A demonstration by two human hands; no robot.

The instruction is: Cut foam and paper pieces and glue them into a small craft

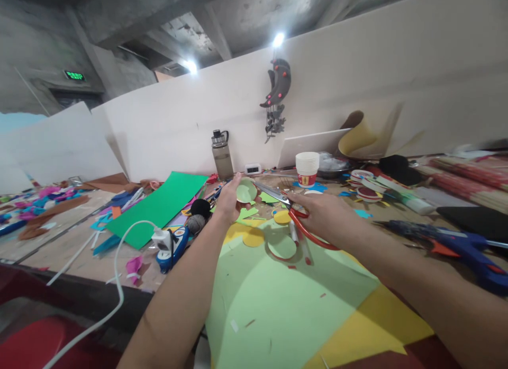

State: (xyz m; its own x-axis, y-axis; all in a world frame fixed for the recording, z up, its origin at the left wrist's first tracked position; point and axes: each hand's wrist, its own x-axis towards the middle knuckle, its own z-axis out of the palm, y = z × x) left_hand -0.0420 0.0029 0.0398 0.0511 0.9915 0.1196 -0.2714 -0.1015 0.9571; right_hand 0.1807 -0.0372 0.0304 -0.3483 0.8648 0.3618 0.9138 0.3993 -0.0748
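The tan wooden worktable (75, 250) carries a large pale green paper sheet (278, 300) overlapping a yellow paper sheet (369, 326) at its near edge. Farther left lies a bright green foam sheet (159, 205), with a white power cable (117, 273) beside it. A blue plastic glue gun (456, 244) rests at the right; a grey-capped drinking bottle (222, 156) and stacked white paper cups (307, 168) stand near the back.

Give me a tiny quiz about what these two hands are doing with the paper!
1. True or false: the right hand has scissors with red handles in its grip.
2. What does the left hand hold? A) a spoon B) a pale green paper circle C) a banana
3. What colour is the glue gun lying at the far right?

Key: 1 true; 2 B; 3 blue.
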